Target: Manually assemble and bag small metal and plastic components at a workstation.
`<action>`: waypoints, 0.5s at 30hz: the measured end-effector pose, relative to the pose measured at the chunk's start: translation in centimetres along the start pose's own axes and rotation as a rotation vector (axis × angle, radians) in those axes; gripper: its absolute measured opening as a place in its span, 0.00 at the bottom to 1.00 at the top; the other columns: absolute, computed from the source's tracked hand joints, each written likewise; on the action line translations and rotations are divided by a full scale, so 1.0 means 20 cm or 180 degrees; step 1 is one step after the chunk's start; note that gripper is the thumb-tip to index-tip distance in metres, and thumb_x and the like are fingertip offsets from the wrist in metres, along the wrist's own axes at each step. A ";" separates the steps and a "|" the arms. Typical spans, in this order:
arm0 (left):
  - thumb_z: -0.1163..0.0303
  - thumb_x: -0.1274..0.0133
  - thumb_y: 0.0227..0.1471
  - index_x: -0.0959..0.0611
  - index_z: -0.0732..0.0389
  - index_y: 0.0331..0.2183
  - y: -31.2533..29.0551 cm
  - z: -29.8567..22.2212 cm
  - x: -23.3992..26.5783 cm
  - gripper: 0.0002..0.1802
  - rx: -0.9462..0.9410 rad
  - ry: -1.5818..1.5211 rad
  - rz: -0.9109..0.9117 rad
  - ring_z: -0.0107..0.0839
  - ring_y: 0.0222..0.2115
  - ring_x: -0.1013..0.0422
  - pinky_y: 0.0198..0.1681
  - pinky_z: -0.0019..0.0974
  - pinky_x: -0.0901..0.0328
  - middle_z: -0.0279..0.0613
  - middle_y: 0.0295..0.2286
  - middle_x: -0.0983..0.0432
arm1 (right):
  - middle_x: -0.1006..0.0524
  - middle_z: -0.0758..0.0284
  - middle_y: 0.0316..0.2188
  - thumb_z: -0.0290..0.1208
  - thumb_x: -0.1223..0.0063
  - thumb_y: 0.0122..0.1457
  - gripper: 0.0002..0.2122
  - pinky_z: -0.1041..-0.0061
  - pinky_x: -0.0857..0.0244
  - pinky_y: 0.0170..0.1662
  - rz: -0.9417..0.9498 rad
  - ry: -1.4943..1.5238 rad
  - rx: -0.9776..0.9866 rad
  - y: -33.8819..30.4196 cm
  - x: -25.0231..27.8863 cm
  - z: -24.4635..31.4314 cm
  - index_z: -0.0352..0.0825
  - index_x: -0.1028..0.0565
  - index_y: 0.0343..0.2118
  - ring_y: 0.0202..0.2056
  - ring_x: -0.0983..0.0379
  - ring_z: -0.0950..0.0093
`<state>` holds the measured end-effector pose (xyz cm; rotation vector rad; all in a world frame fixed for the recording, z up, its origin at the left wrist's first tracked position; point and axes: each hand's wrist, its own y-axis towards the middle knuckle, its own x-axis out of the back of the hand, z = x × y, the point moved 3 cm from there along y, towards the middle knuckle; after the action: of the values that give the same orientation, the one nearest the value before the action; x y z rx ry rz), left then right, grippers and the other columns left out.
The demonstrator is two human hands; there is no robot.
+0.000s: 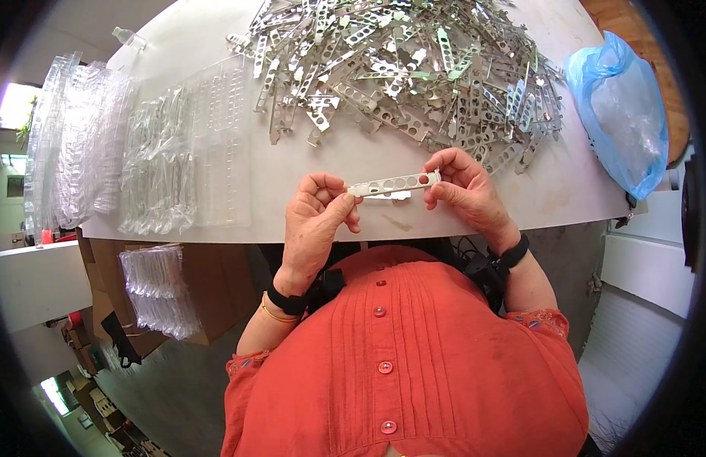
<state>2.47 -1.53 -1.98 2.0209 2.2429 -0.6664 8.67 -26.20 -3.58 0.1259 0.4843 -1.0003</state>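
Observation:
Between my two hands, just above the table's near edge, is a narrow metal bracket (392,184) with a row of round holes. My left hand (319,212) pinches its left end between thumb and fingers. The bracket's right end, which has a small bent tab, is gripped by my right hand (466,190). Beyond my hands a large heap of similar perforated metal brackets (414,76) is spread over the white table (307,221). A small bright piece under the held bracket is partly hidden.
Clear plastic trays (86,145) stand stacked at the left, with filled, wrapped trays (159,164) beside them. A blue plastic bag (623,114) sits at the right edge. Below the table at left, a wrapped bundle (159,289) rests on a cardboard box (216,293). A small clear bottle (129,38) lies far left.

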 end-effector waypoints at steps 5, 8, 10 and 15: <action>0.79 0.47 0.59 0.28 0.63 0.41 0.00 -0.01 -0.01 0.09 -0.0007 0.0017 0.0005 0.25 0.23 0.27 0.23 0.24 0.35 0.44 0.31 0.21 | 0.24 0.67 0.39 0.23 0.43 0.62 0.12 0.77 0.27 0.41 0.0028 -0.0026 0.0010 0.00 0.01 -0.01 0.31 0.30 0.47 0.36 0.24 0.79; 0.79 0.47 0.59 0.28 0.63 0.41 0.00 -0.01 0.00 0.09 -0.0014 -0.0023 0.0014 0.25 0.23 0.27 0.24 0.24 0.35 0.44 0.31 0.21 | 0.25 0.64 0.40 0.22 0.42 0.60 0.12 0.78 0.28 0.40 -0.0013 -0.0021 -0.0018 0.00 0.01 -0.01 0.31 0.30 0.46 0.36 0.24 0.78; 0.79 0.47 0.59 0.28 0.63 0.41 0.00 -0.01 -0.01 0.09 -0.0006 -0.0013 -0.0002 0.25 0.23 0.27 0.24 0.24 0.34 0.44 0.32 0.21 | 0.26 0.63 0.41 0.22 0.42 0.60 0.12 0.78 0.28 0.39 -0.0036 -0.0003 -0.0036 0.00 0.00 -0.01 0.32 0.30 0.45 0.35 0.25 0.78; 0.79 0.48 0.59 0.27 0.65 0.42 0.00 0.00 0.00 0.09 -0.0028 0.0015 0.0040 0.25 0.24 0.27 0.25 0.26 0.32 0.44 0.32 0.22 | 0.26 0.63 0.41 0.22 0.42 0.60 0.12 0.77 0.27 0.39 -0.0001 -0.0038 -0.0014 0.00 0.00 0.00 0.32 0.30 0.45 0.35 0.25 0.78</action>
<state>2.52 -1.55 -1.89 2.0328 2.2296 -0.6501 8.63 -26.16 -3.54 0.1158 0.4757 -0.9998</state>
